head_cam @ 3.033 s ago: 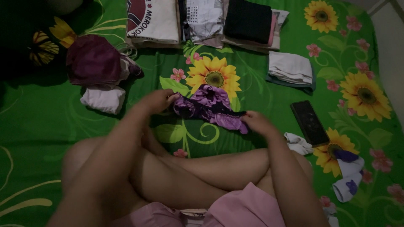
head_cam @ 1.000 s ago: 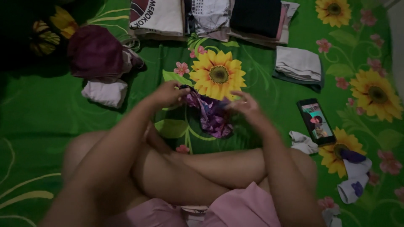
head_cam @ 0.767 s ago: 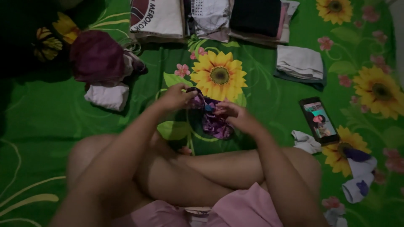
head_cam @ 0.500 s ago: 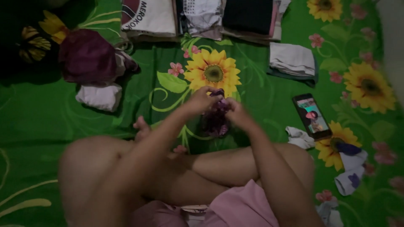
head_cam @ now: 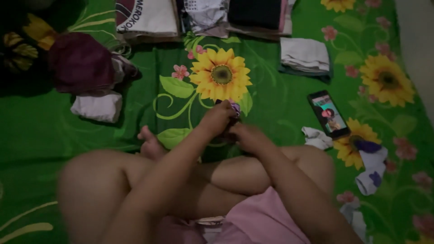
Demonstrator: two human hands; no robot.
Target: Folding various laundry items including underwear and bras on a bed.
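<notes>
I sit cross-legged on a green sunflower-print bedsheet point(head_cam: 271, 104). My left hand point(head_cam: 218, 118) and my right hand point(head_cam: 246, 136) are pressed close together over a small purple garment point(head_cam: 233, 107), folded up tight so only a bit of it shows above my fingers. Both hands grip it, low over the sheet just in front of my crossed legs. Most of the garment is hidden by my hands.
Folded clothes stacks point(head_cam: 212, 16) line the far edge, a grey folded pile point(head_cam: 304, 56) at right. A maroon bundle point(head_cam: 81, 63) and a white folded cloth point(head_cam: 96, 107) lie at left. A lit phone point(head_cam: 328, 114), small white cloth point(head_cam: 316, 137) and socks point(head_cam: 368, 169) lie at right.
The purple garment, spread wide between my hands at first, has been folded smaller. My hands came together over it and drew nearer my legs. The phone's screen lit up.
</notes>
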